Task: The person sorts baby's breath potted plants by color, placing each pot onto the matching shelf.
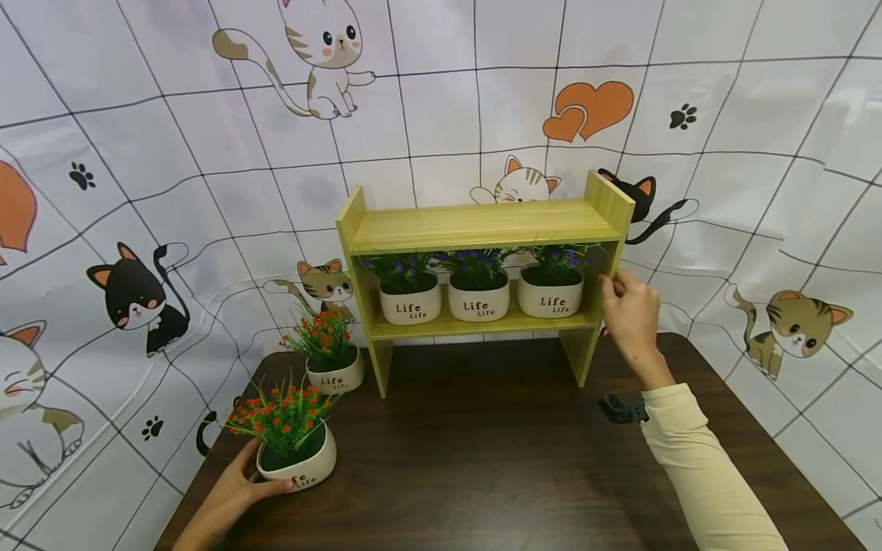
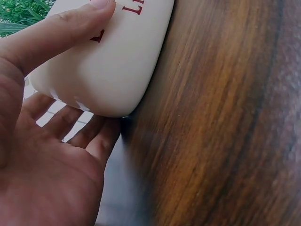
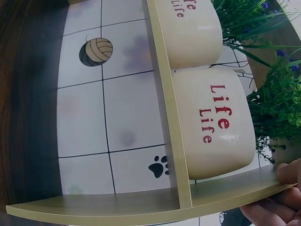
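On a dark-brown, wood-grained table, a person's left hand grips a white, red-flowered oval pot near the left edge, while the right hand clasps a pale-yellow wooden shelf by its side, apparently steadying it.

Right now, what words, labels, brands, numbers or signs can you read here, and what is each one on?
"Life Life": left shelf pot
"Life Life": middle shelf pot
"Life Life": right shelf pot
"Life Life": rear red-flowered pot
"fe Life": front red-flowered pot, its first word partly hidden by the left hand
I can read no brands or numbers.
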`<action>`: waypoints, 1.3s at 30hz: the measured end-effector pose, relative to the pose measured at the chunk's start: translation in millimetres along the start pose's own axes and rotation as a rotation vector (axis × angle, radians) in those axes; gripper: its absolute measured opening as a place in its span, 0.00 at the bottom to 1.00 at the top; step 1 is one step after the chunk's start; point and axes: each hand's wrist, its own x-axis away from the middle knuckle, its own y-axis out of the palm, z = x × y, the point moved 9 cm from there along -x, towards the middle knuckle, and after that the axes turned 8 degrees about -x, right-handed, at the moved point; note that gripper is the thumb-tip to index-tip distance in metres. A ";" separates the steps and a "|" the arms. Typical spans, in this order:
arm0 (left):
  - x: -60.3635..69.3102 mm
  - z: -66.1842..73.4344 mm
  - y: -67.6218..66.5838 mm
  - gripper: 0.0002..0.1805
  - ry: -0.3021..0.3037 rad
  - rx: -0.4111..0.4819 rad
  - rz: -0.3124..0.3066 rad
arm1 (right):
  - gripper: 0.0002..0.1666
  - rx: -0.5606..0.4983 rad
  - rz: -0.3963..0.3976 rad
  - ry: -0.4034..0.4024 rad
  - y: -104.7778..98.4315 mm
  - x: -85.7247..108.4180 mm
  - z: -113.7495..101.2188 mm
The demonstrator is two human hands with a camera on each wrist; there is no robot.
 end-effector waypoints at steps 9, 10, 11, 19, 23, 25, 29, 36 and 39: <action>-2.9 3.8 2.1 0.67 0.041 0.062 0.012 | 0.14 -0.007 0.005 0.000 0.0 0.7 2.3; -2.8 4.7 1.7 0.67 0.044 0.056 0.016 | 0.13 -0.009 0.006 -0.001 0.1 0.7 2.1; -2.6 5.7 1.2 0.67 0.046 0.043 0.021 | 0.13 -0.008 0.006 -0.001 0.2 0.7 1.9; 2.9 17.4 -0.9 0.66 0.049 0.036 0.083 | 0.12 0.007 0.006 -0.001 0.6 1.2 2.3; 6.6 30.6 -2.4 0.63 0.074 0.064 0.107 | 0.13 0.010 0.011 -0.003 -0.2 0.9 2.3; 9.0 39.0 -3.4 0.61 0.087 0.075 0.125 | 0.14 0.009 0.013 -0.003 -0.5 0.5 2.3; 14.0 57.2 -4.8 0.58 0.139 0.099 0.164 | 0.15 0.009 0.014 -0.003 -0.8 0.2 1.4; 20.0 87.1 -5.3 0.56 0.216 0.120 0.220 | 0.15 0.003 0.017 -0.018 -1.9 1.8 -0.7; 23.3 102.2 -4.9 0.54 0.264 0.117 0.258 | 0.14 -0.001 0.024 -0.029 -2.0 1.5 -1.8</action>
